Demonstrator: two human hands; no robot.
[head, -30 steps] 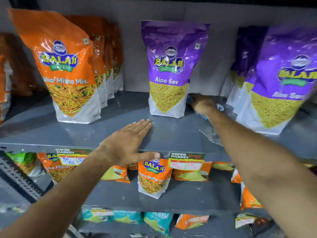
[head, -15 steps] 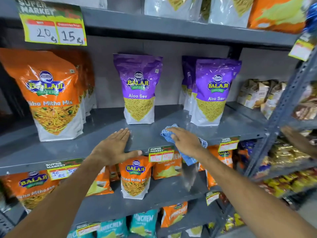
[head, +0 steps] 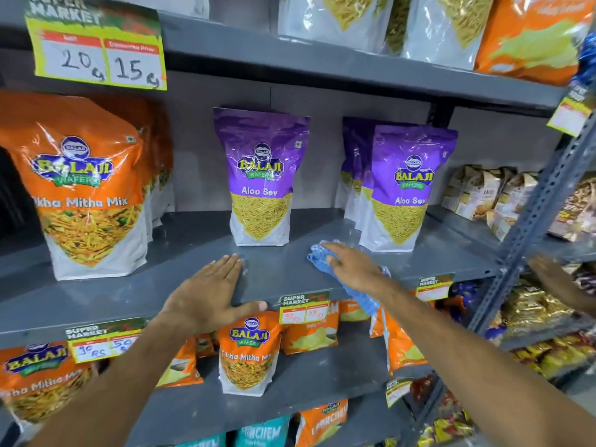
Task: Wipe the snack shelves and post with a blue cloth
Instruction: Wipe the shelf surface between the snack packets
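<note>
While the left hand (head: 209, 291) lies flat, the right hand (head: 351, 269) presses down — blue cloth (head: 322, 258) beneath.

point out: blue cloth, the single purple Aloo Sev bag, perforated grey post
blue checked cloth (head: 317, 256), head view, bunched part left of the right hand
lone purple Aloo Sev bag (head: 261, 175), head view, front logo panel
perforated grey metal post (head: 529, 227), head view, mid upright

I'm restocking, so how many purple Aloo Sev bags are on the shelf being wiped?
At least 3: one Aloo Sev bag stands alone mid-shelf, one front right, and at least one more behind it. That row may hide others.
</note>
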